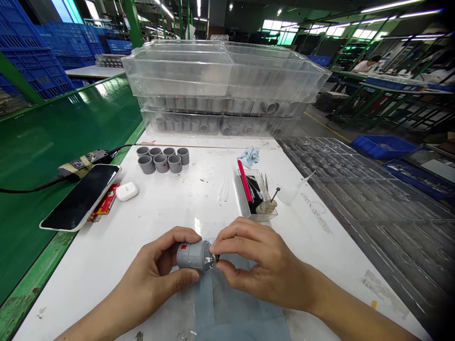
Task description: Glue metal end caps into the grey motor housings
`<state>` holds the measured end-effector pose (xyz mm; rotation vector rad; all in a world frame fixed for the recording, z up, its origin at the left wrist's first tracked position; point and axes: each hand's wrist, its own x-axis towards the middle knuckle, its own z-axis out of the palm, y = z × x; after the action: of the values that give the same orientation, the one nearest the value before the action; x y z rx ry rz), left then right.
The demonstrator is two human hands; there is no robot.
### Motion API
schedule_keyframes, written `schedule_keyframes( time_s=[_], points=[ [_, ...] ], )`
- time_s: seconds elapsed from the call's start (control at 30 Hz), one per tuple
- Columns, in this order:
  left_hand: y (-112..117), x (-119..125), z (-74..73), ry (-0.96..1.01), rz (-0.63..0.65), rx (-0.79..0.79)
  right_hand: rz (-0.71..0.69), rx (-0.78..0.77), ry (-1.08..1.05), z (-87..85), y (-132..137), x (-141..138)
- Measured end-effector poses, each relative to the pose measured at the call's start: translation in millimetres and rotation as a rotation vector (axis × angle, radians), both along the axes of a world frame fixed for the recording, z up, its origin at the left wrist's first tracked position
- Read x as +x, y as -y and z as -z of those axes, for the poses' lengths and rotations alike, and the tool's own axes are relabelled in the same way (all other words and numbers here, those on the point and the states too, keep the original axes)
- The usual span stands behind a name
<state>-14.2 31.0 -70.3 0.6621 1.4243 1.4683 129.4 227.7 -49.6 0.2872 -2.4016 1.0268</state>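
Between my hands, above a blue cloth (245, 303), is a grey cylindrical model part (192, 256) with a small red mark on its side. It lies sideways, its detailed end facing right. My left hand (163, 270) grips the cylinder's body between thumb and fingers. At the right end, the thumb and fingertips of my right hand (256, 260) pinch a small dark metallic-looking piece (215, 258), mostly covered by the fingers. Whether that piece is joined to the cylinder I cannot tell.
Several grey cups (161, 163) stand at the back left. A tool box (261, 217) holds a red stick and tweezers, near a crumpled blue cloth (250, 155). A phone (81, 196) and white earbud case (127, 191) lie left. Clear plastic trays (227, 71) are stacked behind.
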Motion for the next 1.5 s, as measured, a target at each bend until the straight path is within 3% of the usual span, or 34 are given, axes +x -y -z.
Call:
schedule_keyframes(
  time_s=[0.23,0.5,0.6,0.7,0.8,0.9,1.0,1.13,1.3,1.37,1.5],
  points=[
    [1,1,3.0,-0.112,-0.053,-0.008,-0.047,-0.124,0.121,3.1,-8,1],
    [-2,8,-9.0,-0.076,-0.241,-0.026,0.235,-0.344,0.317,-9.9,13,6],
    [-3,9,-12.4,-0.048,-0.286,-0.004,0.273,-0.531,0.484,-10.8,25,13],
    [-3,8,-10.8,-0.083,-0.266,-0.034,0.17,-0.838,0.756,-4.3,32,22],
    [-3,8,-6.0,-0.241,-0.208,-0.119,0.092,-0.974,0.928,3.4,34,26],
    [-1,9,-2.2,-0.437,-0.139,-0.158,0.046,-0.898,0.975,5.3,32,25],
    [-1,10,-0.1,-0.57,-0.069,-0.071,0.06,-0.659,0.898,-0.9,25,25],
    [-3,10,3.1,-0.605,0.009,0.032,0.339,-0.407,0.57,-16.0,2,34],
    [-2,11,10.6,-0.593,-0.006,-0.073,0.845,-0.226,0.14,-24.9,-40,46],
    [-2,12,13.8,-0.564,-0.017,-0.119,0.909,-0.165,0.145,-23.8,-52,43],
    [-1,12,16.5,-0.514,-0.018,-0.147,0.865,-0.04,0.225,-24.1,-61,34]
  ],
)
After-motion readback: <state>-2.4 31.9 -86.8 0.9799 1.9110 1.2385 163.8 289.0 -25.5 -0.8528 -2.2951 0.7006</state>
